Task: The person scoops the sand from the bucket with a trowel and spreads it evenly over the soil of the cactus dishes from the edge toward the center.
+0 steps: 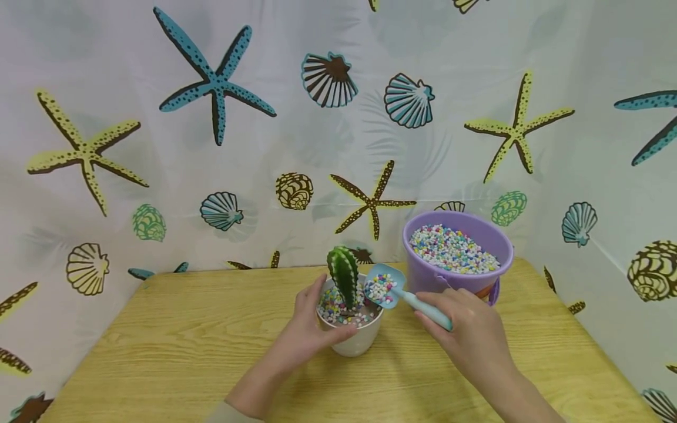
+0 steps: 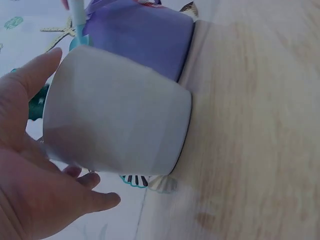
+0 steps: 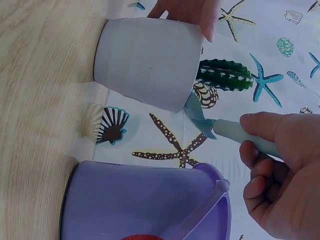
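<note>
A white flowerpot (image 1: 355,342) stands on the table with a green cactus (image 1: 344,276) in it and colourful beads (image 1: 332,306) around the stem. My left hand (image 1: 308,324) holds the pot from its left, thumb at the near rim and fingers on the far side; the left wrist view shows this hand (image 2: 42,165) beside the pot wall. My right hand (image 1: 468,323) grips the handle of a light blue toy shovel (image 1: 435,312). Its blade, loaded with beads (image 1: 382,288), overlaps the pot's right rim. In the right wrist view the shovel (image 3: 235,132) meets the rim edge.
Behind my right hand stands a purple bucket (image 1: 423,288), filled with more beads (image 1: 455,249), its handle hanging down. The wooden table (image 1: 185,341) backs onto a white curtain (image 1: 264,153) printed with starfish and shells, which also runs along the sides.
</note>
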Demonstrator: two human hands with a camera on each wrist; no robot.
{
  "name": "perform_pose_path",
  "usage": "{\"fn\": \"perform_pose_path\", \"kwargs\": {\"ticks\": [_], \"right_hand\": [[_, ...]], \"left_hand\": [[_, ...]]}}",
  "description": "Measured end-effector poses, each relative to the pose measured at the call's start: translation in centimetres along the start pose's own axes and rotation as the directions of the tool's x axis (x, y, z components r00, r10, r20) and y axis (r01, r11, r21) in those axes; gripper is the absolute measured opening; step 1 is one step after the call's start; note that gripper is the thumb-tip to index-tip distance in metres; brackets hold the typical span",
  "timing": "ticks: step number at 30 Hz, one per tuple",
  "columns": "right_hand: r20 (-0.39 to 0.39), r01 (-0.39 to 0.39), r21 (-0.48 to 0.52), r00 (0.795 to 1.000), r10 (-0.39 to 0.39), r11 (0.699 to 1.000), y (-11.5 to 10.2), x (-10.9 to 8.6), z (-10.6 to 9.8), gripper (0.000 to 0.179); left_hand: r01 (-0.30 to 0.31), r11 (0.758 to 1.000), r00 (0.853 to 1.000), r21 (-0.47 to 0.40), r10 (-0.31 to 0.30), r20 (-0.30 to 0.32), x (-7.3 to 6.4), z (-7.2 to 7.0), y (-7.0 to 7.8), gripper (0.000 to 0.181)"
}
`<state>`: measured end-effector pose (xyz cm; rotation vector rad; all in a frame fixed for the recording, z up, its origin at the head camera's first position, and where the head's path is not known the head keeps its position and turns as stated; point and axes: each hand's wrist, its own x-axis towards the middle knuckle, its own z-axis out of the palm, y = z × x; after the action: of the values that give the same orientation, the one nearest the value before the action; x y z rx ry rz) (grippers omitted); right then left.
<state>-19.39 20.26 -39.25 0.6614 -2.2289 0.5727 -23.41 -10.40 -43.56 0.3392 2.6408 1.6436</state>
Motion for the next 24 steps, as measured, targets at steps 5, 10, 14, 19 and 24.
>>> {"fn": "perform_pose_path", "kwargs": {"ticks": [5, 10, 14, 19, 24], "right_hand": [[-0.022, 0.019, -0.015, 1.000, -0.020, 1.000, 0.02, -0.06, 0.21, 0.036], [-0.041, 0.036, -0.035, 0.998, -0.037, 0.999, 0.05, -0.10, 0.30, 0.038], [-0.043, 0.039, -0.040, 0.998, -0.041, 0.998, 0.05, -0.14, 0.30, 0.038], [-0.045, 0.046, -0.042, 0.998, -0.048, 0.998, 0.12, -0.13, 0.36, 0.038], [-0.054, 0.058, -0.052, 0.997, -0.061, 0.997, 0.11, -0.10, 0.43, 0.039]], "left_hand": [[-0.012, 0.999, 1.000, -0.033, 0.013, 0.022, 0.01, -0.03, -0.12, 0.125], [-0.011, 1.000, 1.000, -0.007, 0.011, 0.000, 0.05, 0.67, -0.25, 0.128], [-0.021, 1.000, 1.000, -0.003, 0.021, 0.022, -0.07, 0.48, -0.19, 0.127], [-0.019, 1.000, 0.999, -0.016, 0.020, 0.032, -0.13, 0.29, 0.01, 0.125], [0.005, 1.000, 1.000, 0.025, -0.005, 0.013, -0.12, 0.79, 0.01, 0.127]]}}
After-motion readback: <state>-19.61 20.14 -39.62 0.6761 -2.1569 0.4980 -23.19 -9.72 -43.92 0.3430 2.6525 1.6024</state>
